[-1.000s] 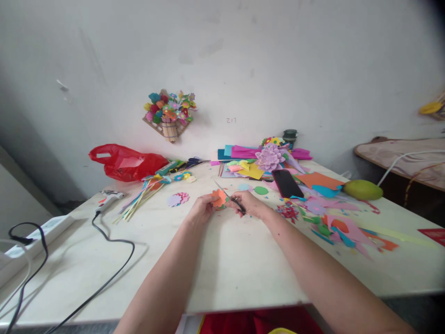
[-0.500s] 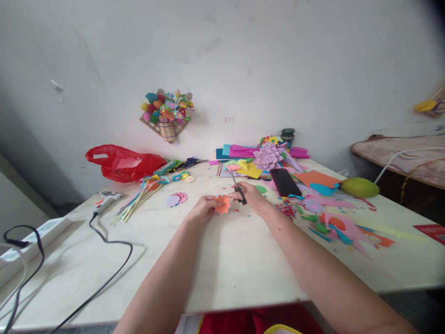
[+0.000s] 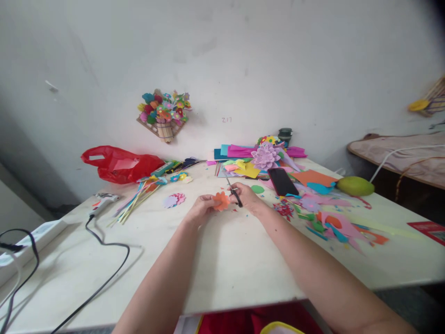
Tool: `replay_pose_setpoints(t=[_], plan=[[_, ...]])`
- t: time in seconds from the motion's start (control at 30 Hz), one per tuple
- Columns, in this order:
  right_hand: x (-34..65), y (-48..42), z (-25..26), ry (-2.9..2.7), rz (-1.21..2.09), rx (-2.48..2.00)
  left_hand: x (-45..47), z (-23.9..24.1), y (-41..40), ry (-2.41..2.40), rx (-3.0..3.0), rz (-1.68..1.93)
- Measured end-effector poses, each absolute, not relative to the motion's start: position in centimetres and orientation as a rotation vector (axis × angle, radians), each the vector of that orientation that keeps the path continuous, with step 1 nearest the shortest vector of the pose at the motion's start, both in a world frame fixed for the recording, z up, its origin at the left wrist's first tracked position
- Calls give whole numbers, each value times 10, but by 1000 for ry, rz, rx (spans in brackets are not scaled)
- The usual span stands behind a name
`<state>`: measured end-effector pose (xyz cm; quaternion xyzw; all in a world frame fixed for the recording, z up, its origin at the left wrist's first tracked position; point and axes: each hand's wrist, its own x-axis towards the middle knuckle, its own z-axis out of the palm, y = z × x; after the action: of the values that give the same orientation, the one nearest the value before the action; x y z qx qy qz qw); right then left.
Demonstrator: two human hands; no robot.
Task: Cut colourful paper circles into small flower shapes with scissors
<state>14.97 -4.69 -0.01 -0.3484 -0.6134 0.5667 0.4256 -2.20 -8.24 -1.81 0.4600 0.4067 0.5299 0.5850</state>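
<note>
Over the middle of the table, my left hand (image 3: 202, 206) pinches an orange flower cutout (image 3: 221, 201) with scalloped petals by its left side. Close beside it, my right hand (image 3: 246, 196) is closed around the black handles of a pair of scissors (image 3: 238, 198). The blades point up and away to the left, apart from the cutout's petals. The right fingertips come near the flower's right edge; I cannot tell if they touch it. Tiny coloured scraps lie on the table around the hands. Left of them rest a lilac and a pink patterned flower cutout (image 3: 174, 200).
Left are a glue gun (image 3: 105, 202) with its black cord, a power strip (image 3: 33, 241), thin sticks (image 3: 135, 202) and a red plastic bag (image 3: 121, 164). Right lie a phone (image 3: 282, 182), coloured scraps (image 3: 333, 225) and a green oval fruit (image 3: 356, 186). A purple flower (image 3: 265, 156) sits at the back.
The whole view has shifted slightly. Both hands keep their hold on the flower cutout and the scissors, and the scissor blades lean a little more to the left.
</note>
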Motion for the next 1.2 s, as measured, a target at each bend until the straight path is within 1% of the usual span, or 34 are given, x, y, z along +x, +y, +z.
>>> replay_pose_setpoints(t=[0.27,0.5,0.73,1.2], plan=[[153,-47,0,-1549,1472,-941,-22,-17,-81,929,1026,1419],[163,-47,0,-1839,1545,-901,-27,-19,-75,919,851,1584],[164,-42,-5,-2050,1521,-861,-29,-21,-73,866,743,1621],[161,-38,-10,-2118,1445,-945,-29,-24,-70,859,677,1584]])
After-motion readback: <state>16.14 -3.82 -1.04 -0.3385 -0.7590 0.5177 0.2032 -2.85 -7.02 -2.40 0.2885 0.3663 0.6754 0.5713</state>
